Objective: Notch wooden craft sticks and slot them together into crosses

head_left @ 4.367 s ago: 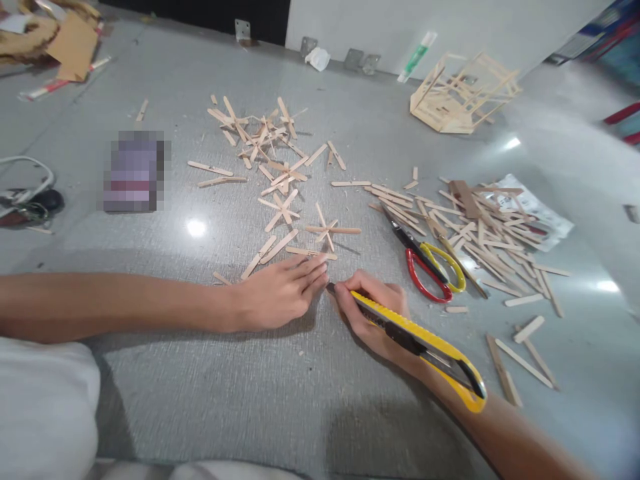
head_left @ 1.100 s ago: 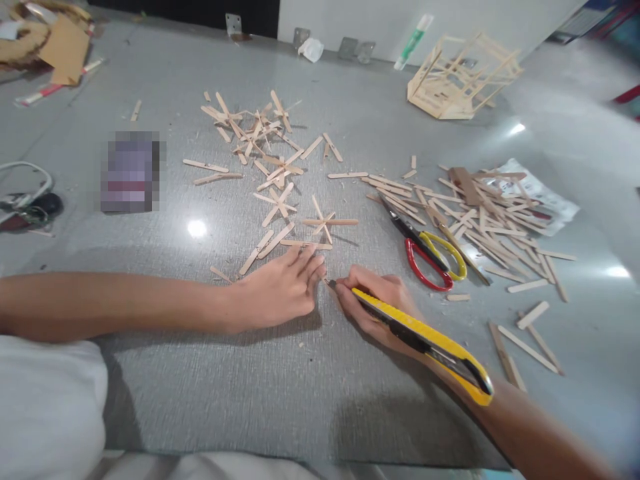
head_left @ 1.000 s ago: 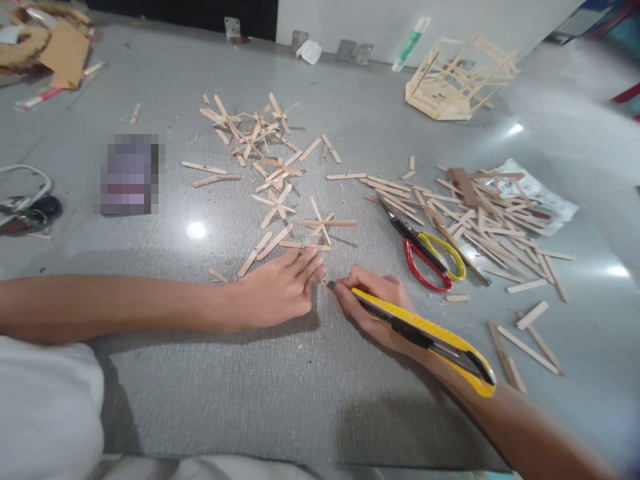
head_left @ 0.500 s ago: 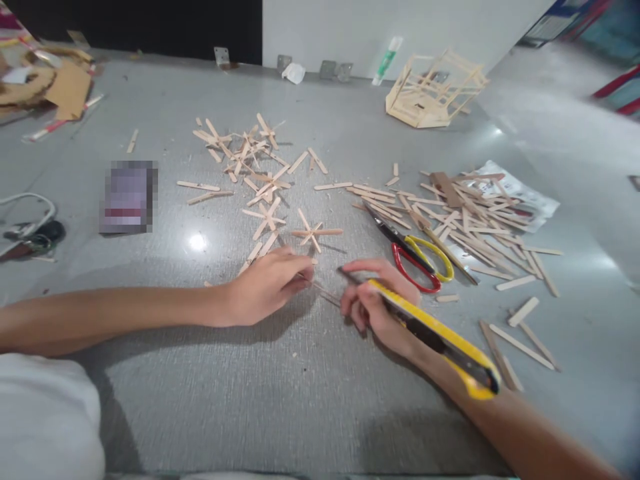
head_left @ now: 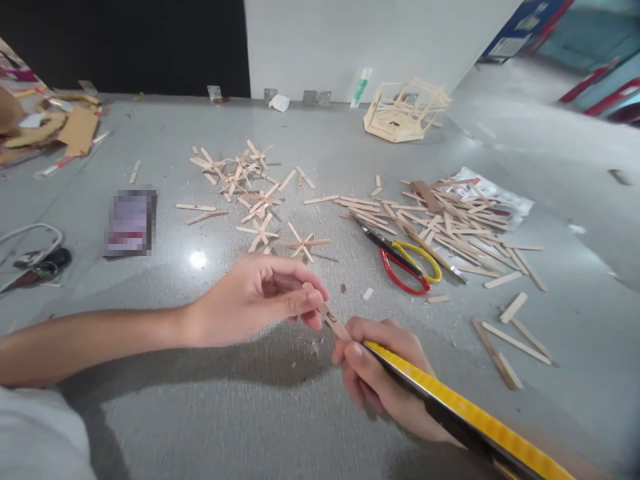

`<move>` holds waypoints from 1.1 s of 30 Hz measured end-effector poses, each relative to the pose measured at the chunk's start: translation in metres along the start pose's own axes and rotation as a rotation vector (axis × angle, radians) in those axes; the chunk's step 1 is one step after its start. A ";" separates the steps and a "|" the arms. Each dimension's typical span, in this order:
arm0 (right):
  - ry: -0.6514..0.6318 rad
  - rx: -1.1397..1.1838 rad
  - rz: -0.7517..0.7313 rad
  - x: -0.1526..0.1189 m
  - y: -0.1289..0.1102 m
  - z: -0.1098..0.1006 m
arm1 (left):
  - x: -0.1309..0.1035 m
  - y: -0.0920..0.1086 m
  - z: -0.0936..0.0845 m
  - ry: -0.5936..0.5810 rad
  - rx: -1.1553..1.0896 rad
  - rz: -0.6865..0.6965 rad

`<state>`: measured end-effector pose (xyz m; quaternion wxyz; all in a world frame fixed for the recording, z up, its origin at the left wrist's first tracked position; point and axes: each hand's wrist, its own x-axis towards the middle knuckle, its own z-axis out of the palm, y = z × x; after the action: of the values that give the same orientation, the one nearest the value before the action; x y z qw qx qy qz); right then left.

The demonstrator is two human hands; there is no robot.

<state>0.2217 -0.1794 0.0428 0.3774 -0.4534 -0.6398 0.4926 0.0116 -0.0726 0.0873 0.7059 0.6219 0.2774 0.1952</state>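
Note:
My left hand (head_left: pixel 265 300) pinches one end of a wooden craft stick (head_left: pixel 334 322) with a dark printed mark on it. The stick's other end runs to the thumb and fingers of my right hand (head_left: pixel 385 367), which are closed on it. A yellow and black utility knife (head_left: pixel 460 407) lies in the same right hand, its body slanting down to the lower right; its blade is hidden or cannot be made out. Just beyond my hands, star shapes of crossed sticks (head_left: pixel 303 245) rest on the grey table (head_left: pixel 215 427).
Right of my hands are scissors (head_left: pixel 425 263) with red and yellow handles and a pile of loose sticks (head_left: pixel 460 227). A stick frame (head_left: pixel 400 123) and a glue tube (head_left: pixel 361 88) stand at the back. Left are a blurred-out rectangular item (head_left: pixel 131 223) and a cable (head_left: pixel 50 230).
Both hands have come closer together, and the stick now spans between their fingers. The knife's handle has swung toward the lower right. The view has tilted up slightly.

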 end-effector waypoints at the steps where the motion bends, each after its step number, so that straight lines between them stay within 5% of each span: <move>1: -0.011 -0.012 -0.021 -0.001 0.000 0.000 | 0.000 -0.001 0.000 -0.001 -0.021 -0.013; 10: 0.005 0.034 0.019 0.002 0.004 0.002 | 0.002 -0.016 0.006 -0.033 0.011 0.073; 17: 0.158 -0.620 -0.259 0.024 0.035 -0.023 | -0.004 -0.003 0.006 0.086 -0.048 0.002; 33: 0.137 -0.703 -0.273 0.030 0.059 -0.022 | -0.023 0.008 0.015 0.168 0.058 0.120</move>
<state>0.2456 -0.1385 -0.0085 0.3028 -0.4977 -0.7975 0.1571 0.0040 -0.0975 0.0998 0.6487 0.6392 0.3033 0.2805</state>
